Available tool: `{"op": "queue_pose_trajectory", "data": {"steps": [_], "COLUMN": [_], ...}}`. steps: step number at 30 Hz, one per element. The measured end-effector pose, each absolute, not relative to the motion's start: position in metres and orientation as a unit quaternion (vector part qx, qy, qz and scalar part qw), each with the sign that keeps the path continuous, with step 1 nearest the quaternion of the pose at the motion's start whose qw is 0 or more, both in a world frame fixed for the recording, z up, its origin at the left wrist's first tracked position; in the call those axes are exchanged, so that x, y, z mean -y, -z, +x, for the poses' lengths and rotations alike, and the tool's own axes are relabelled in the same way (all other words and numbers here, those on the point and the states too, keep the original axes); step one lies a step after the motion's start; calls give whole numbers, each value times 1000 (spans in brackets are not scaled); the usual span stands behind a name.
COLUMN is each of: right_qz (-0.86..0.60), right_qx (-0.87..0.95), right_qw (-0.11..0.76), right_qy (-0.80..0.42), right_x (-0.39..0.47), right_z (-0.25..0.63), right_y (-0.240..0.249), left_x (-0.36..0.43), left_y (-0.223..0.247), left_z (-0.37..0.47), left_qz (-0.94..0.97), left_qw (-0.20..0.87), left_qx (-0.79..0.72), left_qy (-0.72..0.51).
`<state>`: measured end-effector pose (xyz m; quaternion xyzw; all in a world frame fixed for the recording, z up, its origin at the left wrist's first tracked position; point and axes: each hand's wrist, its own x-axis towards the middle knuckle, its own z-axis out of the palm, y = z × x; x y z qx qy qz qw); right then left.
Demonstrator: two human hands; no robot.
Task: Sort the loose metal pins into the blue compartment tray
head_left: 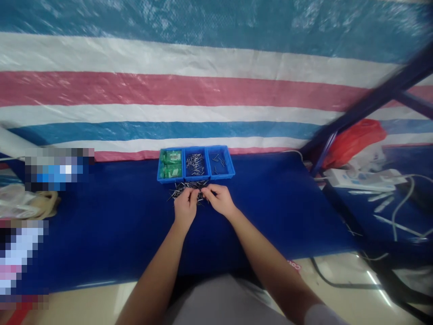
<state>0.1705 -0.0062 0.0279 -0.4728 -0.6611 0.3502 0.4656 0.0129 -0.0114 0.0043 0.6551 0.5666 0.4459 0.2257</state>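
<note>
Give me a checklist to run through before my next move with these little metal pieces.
1. Both hands at the pile: ok, left hand and right hand are at the loose metal pieces, fingertips close together.
2. Piece held in the fingers: cannot tell, too small and partly hidden.
3. Bins lined up: ok, the left bin, middle bin and right bin stand in a row just beyond the pile.
4. Green packets in the left bin: ok.
5. Right bin as full as the middle bin: not ok, it shows only a few pieces.
</note>
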Motion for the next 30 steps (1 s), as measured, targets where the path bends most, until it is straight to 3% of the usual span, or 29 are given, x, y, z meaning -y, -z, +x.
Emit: {"op": "queue_pose_trajectory", "data": {"steps": [7, 17, 27, 30], "right_qz": [-474, -452, -380, -397], "right_qx": [626, 442, 497, 565], "right_qw": [481, 603, 567, 535], "right_qy": [-390, -486, -536, -486], "right_x": [7, -6, -5, -2], "right_z": [169, 172, 174, 174], "right_y": [-26, -18, -16, -17], "left_x": [13, 14, 13, 13], "left_y": [-4, -7, -6, -6], "left_z": [12, 15, 14, 14], "left_qz": [649, 625, 648, 648], "left_qw": [228, 259, 227, 226], "left_qx": [-568, -567, -566, -567], "left_qy": [-452, -469, -456, -456]}}
